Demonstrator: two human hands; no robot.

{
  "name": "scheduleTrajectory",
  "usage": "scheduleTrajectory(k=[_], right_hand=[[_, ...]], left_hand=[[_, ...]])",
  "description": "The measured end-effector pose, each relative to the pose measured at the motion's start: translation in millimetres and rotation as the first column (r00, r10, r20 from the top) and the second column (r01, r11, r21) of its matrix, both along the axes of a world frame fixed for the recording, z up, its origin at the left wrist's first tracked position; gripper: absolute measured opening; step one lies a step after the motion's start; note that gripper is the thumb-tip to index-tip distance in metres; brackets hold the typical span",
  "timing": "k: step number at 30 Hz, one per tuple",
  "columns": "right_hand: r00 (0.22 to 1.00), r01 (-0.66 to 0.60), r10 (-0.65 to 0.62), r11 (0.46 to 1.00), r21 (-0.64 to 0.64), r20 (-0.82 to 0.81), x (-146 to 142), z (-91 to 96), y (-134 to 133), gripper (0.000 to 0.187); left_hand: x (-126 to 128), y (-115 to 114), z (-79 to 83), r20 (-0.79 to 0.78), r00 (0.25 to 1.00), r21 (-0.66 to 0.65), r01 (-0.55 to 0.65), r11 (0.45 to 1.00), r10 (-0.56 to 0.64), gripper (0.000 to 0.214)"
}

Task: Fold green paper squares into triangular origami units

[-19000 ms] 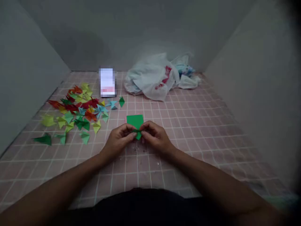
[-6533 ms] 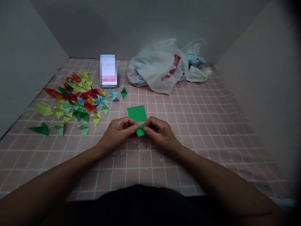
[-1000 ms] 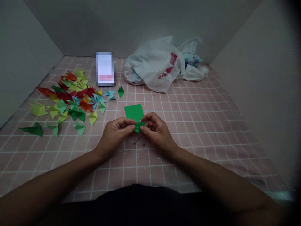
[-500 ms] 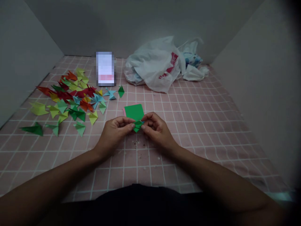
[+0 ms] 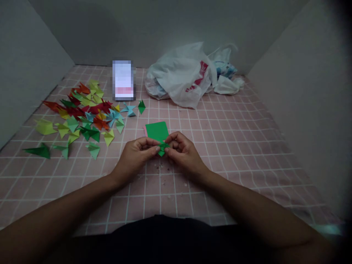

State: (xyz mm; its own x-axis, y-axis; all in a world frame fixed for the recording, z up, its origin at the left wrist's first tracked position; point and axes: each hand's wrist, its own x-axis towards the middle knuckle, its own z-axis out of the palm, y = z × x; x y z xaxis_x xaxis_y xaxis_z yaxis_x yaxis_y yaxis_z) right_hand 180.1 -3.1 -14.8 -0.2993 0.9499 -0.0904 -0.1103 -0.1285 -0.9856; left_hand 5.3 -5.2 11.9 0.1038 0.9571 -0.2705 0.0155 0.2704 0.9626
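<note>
Both hands meet low in the middle of the view. My left hand (image 5: 134, 157) and my right hand (image 5: 185, 154) pinch a small folded piece of green origami paper (image 5: 162, 149) between their fingertips. Much of that piece is hidden by my fingers. Just behind my hands lies a flat sheet of green paper (image 5: 156, 131), its near edge close to my fingers. A sliver of pink paper (image 5: 145, 130) shows under its left edge.
Several folded paper shapes in red, yellow, green and blue (image 5: 82, 119) lie spread to the left on a pink grid surface (image 5: 220, 146). A blurred rectangular object (image 5: 123, 80) and a white plastic bag (image 5: 178, 75) stand at the back. Grey walls (image 5: 33, 62) rise on both sides. Small paper crumbs lie near my hands.
My fingers have shifted slightly on the small green piece, which now sits a little lower and turned. My hands are closer together than half a second ago.
</note>
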Motion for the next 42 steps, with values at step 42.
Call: scheduleTrajectory(k=[42], right_hand=[[0.996,-0.001,-0.005,0.998,0.065,0.087,-0.2,-0.3,0.0,0.014]], left_hand=[[-1.5,-1.0,-6.5,-0.038,0.997,0.108,0.074,0.991,-0.070,0.023]])
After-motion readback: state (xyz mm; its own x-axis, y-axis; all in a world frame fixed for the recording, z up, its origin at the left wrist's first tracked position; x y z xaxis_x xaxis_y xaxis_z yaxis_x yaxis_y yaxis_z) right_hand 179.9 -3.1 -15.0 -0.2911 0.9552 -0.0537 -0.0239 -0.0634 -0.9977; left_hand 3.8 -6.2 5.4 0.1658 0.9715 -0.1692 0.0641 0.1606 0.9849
